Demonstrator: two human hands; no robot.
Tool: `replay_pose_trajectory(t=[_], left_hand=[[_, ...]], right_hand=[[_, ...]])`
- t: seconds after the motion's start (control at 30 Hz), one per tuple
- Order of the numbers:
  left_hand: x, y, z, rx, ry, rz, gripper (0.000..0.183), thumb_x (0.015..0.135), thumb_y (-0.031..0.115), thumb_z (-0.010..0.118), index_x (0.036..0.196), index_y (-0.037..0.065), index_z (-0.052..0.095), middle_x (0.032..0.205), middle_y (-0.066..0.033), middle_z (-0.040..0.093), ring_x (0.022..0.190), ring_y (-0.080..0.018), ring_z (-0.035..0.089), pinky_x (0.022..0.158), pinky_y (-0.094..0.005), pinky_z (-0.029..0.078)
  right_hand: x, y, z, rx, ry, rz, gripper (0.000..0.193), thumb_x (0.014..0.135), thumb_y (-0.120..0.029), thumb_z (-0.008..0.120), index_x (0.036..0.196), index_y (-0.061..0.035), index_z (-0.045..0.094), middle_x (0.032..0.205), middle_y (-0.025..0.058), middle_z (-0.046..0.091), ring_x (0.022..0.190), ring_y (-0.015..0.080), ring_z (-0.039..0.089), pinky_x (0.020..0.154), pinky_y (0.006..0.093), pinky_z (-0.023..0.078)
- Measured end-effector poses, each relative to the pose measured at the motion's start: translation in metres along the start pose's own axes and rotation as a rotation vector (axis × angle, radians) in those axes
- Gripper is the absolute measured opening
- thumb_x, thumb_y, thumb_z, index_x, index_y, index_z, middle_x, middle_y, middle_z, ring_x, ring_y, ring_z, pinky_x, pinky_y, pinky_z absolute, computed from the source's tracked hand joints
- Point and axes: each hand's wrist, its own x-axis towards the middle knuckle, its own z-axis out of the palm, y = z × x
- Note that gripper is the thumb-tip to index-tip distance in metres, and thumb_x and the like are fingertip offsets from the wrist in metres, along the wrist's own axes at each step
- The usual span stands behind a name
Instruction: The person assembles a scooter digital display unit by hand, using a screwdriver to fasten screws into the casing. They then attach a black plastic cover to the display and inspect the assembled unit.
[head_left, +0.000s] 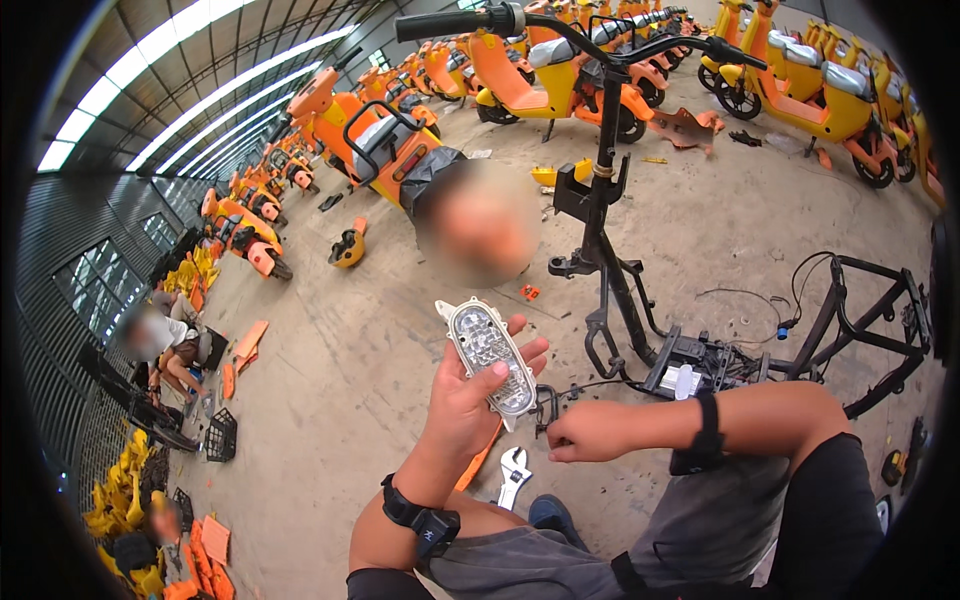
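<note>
My left hand [459, 404] is closed round a scooter lamp [487, 345], an oblong unit with a clear lens and a pale rim with mounting tabs. The thumb presses on its lens, and the other fingers reach behind it. To the right of the lamp's lower end is my right hand [590, 432], its fingers curled; whether anything is inside them is hidden. Beneath the hands an adjustable wrench [514, 474] shows beside an orange strip [482, 457]. A black metal bracket [547, 408] stands by my right fingertips.
A bare black scooter frame [612, 240] with handlebars rises ahead, its rear tubing [850, 320] to the right. Orange-yellow scooters [560, 80] fill the background. A black crate [221, 437] and a seated person [170, 345] are at left. A blue shoe [557, 518] is below.
</note>
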Motion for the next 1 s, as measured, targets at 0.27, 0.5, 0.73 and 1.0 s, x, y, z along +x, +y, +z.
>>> replay_pose_trajectory(t=[0.27, 0.5, 0.73, 1.0], left_hand=[[0.014, -0.01, 0.008, -0.026, -0.023, -0.014, 0.07, 0.093, 0.0, 0.061, 0.153, 0.013, 0.029, 0.149, -0.0197, 0.045, 0.134, -0.0396, 0.052, 0.112, -0.053, 0.046], [0.028, -0.025, 0.013, 0.005, -0.027, -0.164, 0.065, 0.095, 0.002, 0.059, 0.152, 0.007, 0.029, 0.15, -0.0187, 0.045, 0.135, -0.0376, 0.052, 0.107, -0.0528, 0.05], [0.049, -0.042, 0.004, 0.112, -0.072, -0.273, 0.064, 0.098, 0.007, 0.058, 0.153, 0.003, 0.025, 0.148, -0.0168, 0.048, 0.128, -0.0309, 0.059, 0.104, -0.0426, 0.051], [0.063, -0.061, -0.004, 0.435, 0.083, -0.244, 0.051, 0.1, 0.021, 0.063, 0.141, 0.002, 0.039, 0.127, -0.0111, 0.06, 0.109, -0.0175, 0.063, 0.088, -0.0356, 0.055]], right_hand=[[-0.049, -0.008, -0.061, 0.634, 0.323, -0.117, 0.025, 0.098, -0.028, 0.069, 0.106, -0.0041, 0.07, 0.117, 0.0084, 0.065, 0.101, 0.0176, 0.059, 0.088, 0.0319, 0.049], [-0.041, 0.002, -0.061, 0.705, 0.182, -0.17, 0.022, 0.096, -0.024, 0.072, 0.108, -0.0065, 0.074, 0.104, 0.0021, 0.061, 0.092, 0.0106, 0.056, 0.083, 0.0269, 0.046], [-0.041, 0.013, -0.071, 0.877, 0.154, 0.081, 0.018, 0.093, -0.017, 0.074, 0.101, 0.0001, 0.076, 0.104, 0.0045, 0.068, 0.09, 0.0103, 0.06, 0.08, 0.0255, 0.048], [-0.037, 0.03, -0.075, 1.02, 0.25, 0.131, 0.021, 0.096, -0.02, 0.072, 0.096, 0.0006, 0.074, 0.098, 0.0038, 0.062, 0.078, 0.0086, 0.056, 0.071, 0.0228, 0.045]])
